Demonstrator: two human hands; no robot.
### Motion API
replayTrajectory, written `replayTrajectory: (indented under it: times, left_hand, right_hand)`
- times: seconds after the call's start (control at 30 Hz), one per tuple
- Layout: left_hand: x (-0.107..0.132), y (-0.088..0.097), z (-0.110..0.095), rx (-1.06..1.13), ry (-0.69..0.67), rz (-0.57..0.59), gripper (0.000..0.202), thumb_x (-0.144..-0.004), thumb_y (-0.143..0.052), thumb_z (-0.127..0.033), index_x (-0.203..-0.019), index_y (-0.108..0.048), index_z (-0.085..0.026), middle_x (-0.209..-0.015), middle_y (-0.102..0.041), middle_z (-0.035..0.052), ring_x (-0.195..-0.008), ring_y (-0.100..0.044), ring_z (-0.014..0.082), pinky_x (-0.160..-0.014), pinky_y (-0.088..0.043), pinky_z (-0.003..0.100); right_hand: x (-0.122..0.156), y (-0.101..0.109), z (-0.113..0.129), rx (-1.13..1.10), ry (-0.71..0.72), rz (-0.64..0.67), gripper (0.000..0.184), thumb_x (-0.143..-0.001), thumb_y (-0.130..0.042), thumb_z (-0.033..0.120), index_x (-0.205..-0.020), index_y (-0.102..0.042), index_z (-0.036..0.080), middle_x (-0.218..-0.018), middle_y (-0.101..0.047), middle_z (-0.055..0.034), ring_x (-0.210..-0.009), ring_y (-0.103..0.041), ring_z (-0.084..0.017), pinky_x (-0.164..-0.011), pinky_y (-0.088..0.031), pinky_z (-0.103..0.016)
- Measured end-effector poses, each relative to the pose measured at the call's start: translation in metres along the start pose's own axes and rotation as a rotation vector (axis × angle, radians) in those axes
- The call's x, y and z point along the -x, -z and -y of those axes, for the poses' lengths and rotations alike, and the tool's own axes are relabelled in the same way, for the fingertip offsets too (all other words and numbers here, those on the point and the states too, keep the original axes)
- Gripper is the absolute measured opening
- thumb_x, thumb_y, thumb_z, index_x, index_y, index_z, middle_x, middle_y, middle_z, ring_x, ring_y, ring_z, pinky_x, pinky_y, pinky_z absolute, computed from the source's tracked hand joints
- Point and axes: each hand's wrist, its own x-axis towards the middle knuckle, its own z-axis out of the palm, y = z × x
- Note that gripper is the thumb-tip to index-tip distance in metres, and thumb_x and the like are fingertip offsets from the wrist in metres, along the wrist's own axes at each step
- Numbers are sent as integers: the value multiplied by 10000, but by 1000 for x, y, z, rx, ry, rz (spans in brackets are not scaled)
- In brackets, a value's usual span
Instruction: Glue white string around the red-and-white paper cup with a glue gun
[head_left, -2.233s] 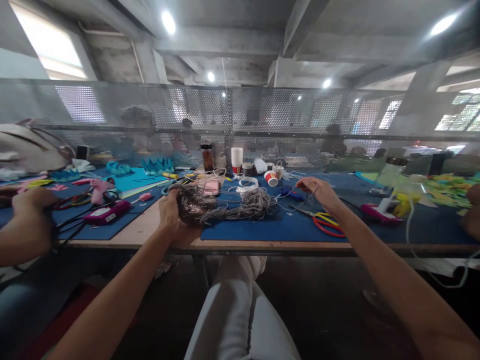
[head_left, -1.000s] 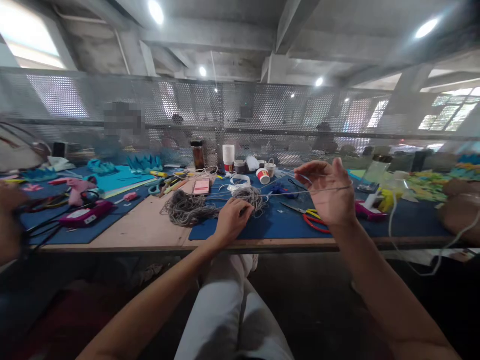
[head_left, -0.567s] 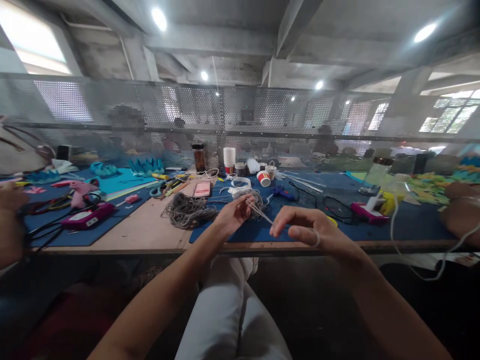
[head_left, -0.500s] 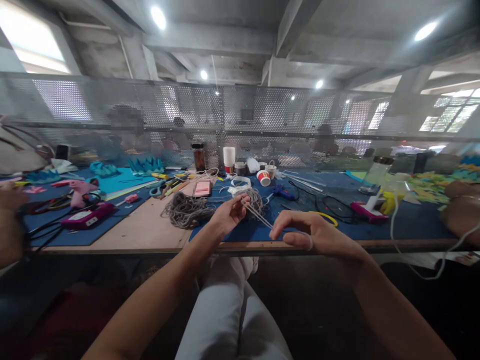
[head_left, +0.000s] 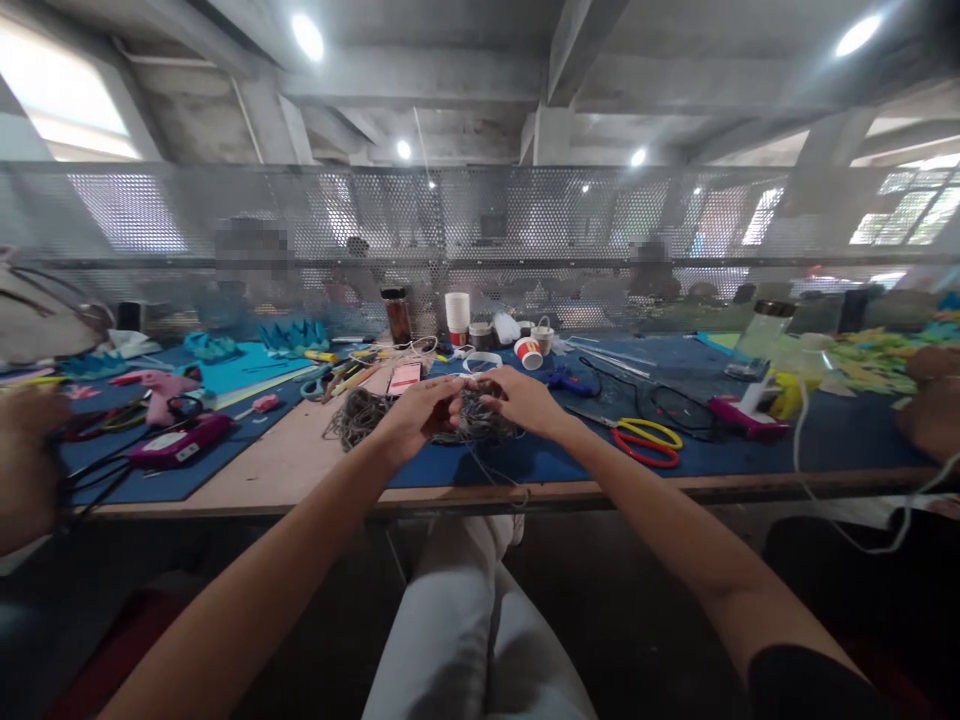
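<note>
Over the blue mat, my left hand (head_left: 421,412) and my right hand (head_left: 526,400) meet, fingers curled and closed around a bundle of grey yarn (head_left: 477,412). My fingertips hide part of that bundle. Loose strands (head_left: 491,465) trail from it toward the table's front edge. Left of my left hand lies a tangled pile of grey yarn (head_left: 352,418), partly covered by the hand. A pair of scissors (head_left: 645,440) with one yellow and one red handle rests right of my right hand.
Behind my hands are a phone (head_left: 405,378), a stack of paper cups (head_left: 457,312), a tipped red cup (head_left: 529,352) and a dark-lidded jar (head_left: 396,318). A blue glue gun (head_left: 571,382) lies to the right, a pink glue gun (head_left: 161,392) to the left. Other people's hands show at both sides.
My right hand has moved left and up to join my left hand at the grey yarn. The strands stretched between the hands now hang down, and the scissors are uncovered.
</note>
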Motion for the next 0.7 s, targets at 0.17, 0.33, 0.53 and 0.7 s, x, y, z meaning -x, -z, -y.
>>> replayTrajectory:
  times: [0.17,0.33,0.53,0.7]
  left_hand:
    - [14,12,-20,-113,-117,-47,274,-824,-721,-350,-973,-719,-119,-558,-506,-39,-482,-467,71,-458,-380,173]
    - [21,15,-31,-122,-170,-42,288,-841,-707,-350,-1015,-724,-121,-577,-506,-35,-506,-473,73,-471,-385,171]
    - [27,6,-34,-105,-225,-23,264,-854,-696,-344,-985,-728,-117,-563,-510,-26,-489,-471,77,-456,-382,171]
    - [29,29,-44,42,-262,-163,222,-831,-700,-270,-937,-720,-77,-540,-463,-40,-484,-444,60,-432,-361,142]
  right_hand:
    - [-19,-16,-22,233,-102,18,167,-917,-585,281,-1009,-715,230,-1089,-639,-70,-907,-627,-196,-788,-488,-303]
    - [-19,-16,-39,71,-250,-28,326,-837,-665,340,-1138,-656,218,-1180,-634,-97,-1063,-601,-262,-929,-461,-380]
    - [-23,-19,-55,-356,-472,-97,146,-765,-660,226,-908,-681,208,-1003,-710,-57,-1088,-601,-276,-1006,-423,-404]
    - [-32,-11,-73,-760,-587,-242,207,-883,-509,330,-882,-645,175,-797,-712,-50,-882,-661,-223,-825,-535,-344]
